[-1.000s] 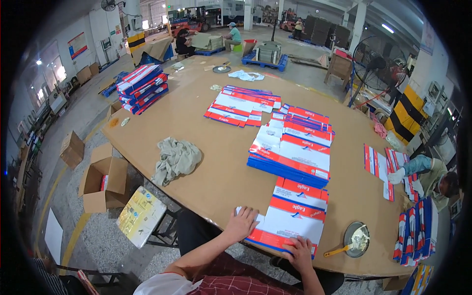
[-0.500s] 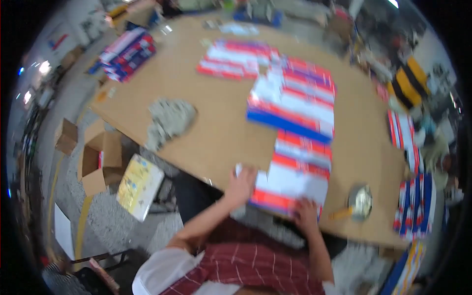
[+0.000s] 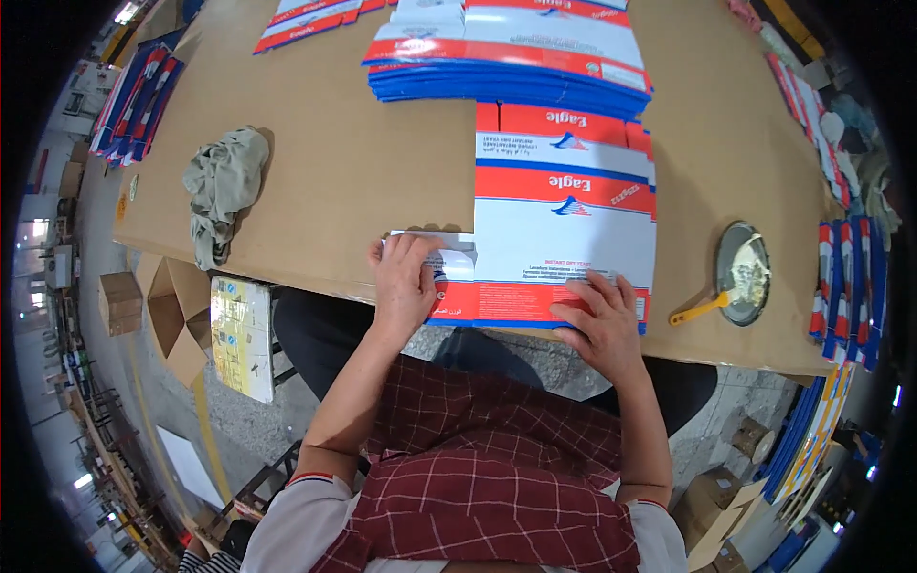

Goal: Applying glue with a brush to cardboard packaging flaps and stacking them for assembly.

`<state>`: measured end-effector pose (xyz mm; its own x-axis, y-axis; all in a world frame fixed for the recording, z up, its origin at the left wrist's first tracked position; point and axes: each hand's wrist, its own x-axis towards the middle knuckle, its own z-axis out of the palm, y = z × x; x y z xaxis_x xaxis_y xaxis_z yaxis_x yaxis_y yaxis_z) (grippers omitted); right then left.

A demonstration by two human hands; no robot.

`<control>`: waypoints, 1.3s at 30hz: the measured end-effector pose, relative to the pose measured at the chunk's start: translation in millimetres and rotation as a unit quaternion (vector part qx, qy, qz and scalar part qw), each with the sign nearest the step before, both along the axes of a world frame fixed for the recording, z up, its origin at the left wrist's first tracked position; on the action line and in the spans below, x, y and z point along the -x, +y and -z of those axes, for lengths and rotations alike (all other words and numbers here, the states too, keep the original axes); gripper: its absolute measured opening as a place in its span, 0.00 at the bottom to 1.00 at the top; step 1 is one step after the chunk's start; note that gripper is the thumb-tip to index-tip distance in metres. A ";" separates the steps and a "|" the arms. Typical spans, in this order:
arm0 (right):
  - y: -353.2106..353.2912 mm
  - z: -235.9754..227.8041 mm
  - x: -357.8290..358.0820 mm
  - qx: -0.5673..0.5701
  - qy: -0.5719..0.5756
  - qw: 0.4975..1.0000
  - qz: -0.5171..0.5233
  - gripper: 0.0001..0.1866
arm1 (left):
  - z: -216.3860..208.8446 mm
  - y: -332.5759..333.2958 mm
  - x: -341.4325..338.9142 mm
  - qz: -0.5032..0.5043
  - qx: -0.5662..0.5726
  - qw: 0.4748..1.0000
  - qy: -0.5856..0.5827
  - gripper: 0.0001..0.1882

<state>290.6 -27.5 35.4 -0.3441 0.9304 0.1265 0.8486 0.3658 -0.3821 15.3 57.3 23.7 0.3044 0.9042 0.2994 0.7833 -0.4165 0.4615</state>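
Note:
A flat printed carton blank (image 3: 564, 234), red, white and blue, lies at the table's near edge in front of me. My left hand (image 3: 405, 282) is at its small left side flap (image 3: 457, 267), with bent fingers over the flap and its outer edge gripped; the thumb's hold is partly hidden. On the lower right part of the blank rests my right hand (image 3: 602, 320), fingers spread and touching the printed surface. Just beyond the blank, a thick stack of similar flat blanks (image 3: 511, 81) shows blue edges.
A crumpled grey-green cloth (image 3: 225, 186) lies at the left. To the right sits a round dish of pale paste (image 3: 745, 272) with a yellow-handled brush (image 3: 699, 309). Bundles of folded cartons stand at the far left (image 3: 138, 105) and right (image 3: 845, 286). An open cardboard box (image 3: 177, 320) is beside the table.
The view has shifted down and closer, so the table things appear moved. Both hands remain at the near carton blank; the left hand now lies further over the side flap.

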 end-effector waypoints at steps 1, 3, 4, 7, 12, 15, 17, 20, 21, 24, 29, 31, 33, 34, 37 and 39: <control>-0.3 1.0 -0.6 0.002 -0.003 1.000 0.005 0.18 | -1.6 0.6 -1.5 0.009 0.003 1.000 -0.004 0.19; -1.6 2.5 -4.8 0.012 0.000 1.000 0.012 0.18 | 0.3 2.6 -5.6 0.025 0.015 1.000 -0.007 0.18; -3.2 3.3 -8.5 0.013 -0.006 1.000 0.018 0.18 | 1.7 2.9 -7.0 0.025 0.012 0.999 -0.031 0.17; -4.8 -0.6 -12.7 0.000 -0.027 0.999 0.018 0.20 | 13.8 4.7 -11.8 0.030 -0.045 0.997 -0.051 0.17; -25.6 -21.1 -66.5 -0.155 -0.023 0.977 0.145 0.19 | 13.1 2.4 6.1 0.010 -0.069 0.997 0.021 0.14; -44.6 -18.1 -104.0 -0.164 -0.083 0.901 0.394 0.17 | 12.5 2.6 8.4 0.008 -0.061 0.998 0.008 0.14; -48.5 -19.2 -114.4 -0.097 -0.252 0.907 0.322 0.22 | 14.9 2.4 6.7 0.015 -0.058 0.998 -0.009 0.14; -41.6 -18.7 -116.9 -0.083 -0.316 0.923 0.203 0.23 | 18.2 0.2 3.4 0.016 -0.061 0.998 -0.004 0.14; -41.1 -17.6 -122.6 -0.088 -0.321 0.921 0.203 0.23 | 18.4 -0.9 4.2 0.015 -0.060 0.998 -0.002 0.14; -40.8 -17.0 -134.9 -0.086 -0.323 0.927 0.171 0.23 | 15.5 -2.1 2.3 0.015 -0.060 0.998 -0.003 0.14; -46.3 -33.3 -144.6 -0.171 -0.256 0.934 0.181 0.15 | 15.3 -0.7 2.8 0.004 -0.059 0.998 0.011 0.14; -37.4 -43.0 -152.4 -0.186 -0.117 0.932 0.288 0.13 | 15.4 -0.1 3.5 0.001 -0.057 0.998 0.014 0.14; -25.7 -47.3 -167.2 -0.193 0.025 0.901 0.388 0.10 | 16.0 -1.0 3.5 0.000 -0.053 0.998 0.017 0.13; -19.1 -48.0 -176.2 -0.160 0.201 0.876 0.407 0.11 | 17.4 -0.5 3.8 0.000 -0.059 0.998 0.018 0.13; -14.0 -43.7 -193.2 -0.104 0.380 0.826 0.404 0.12 | 19.1 -0.2 3.1 -0.003 -0.065 0.998 0.022 0.13; -14.9 -36.7 -198.2 -0.085 0.387 0.829 0.395 0.12 | 19.5 -0.6 3.1 -0.004 -0.065 0.998 0.023 0.13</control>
<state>488.7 -42.4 72.1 0.6100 0.7725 0.1765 0.3725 -0.0829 -0.9243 12.2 56.7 4.2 0.3131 0.8614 0.3999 0.8066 -0.4635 0.3669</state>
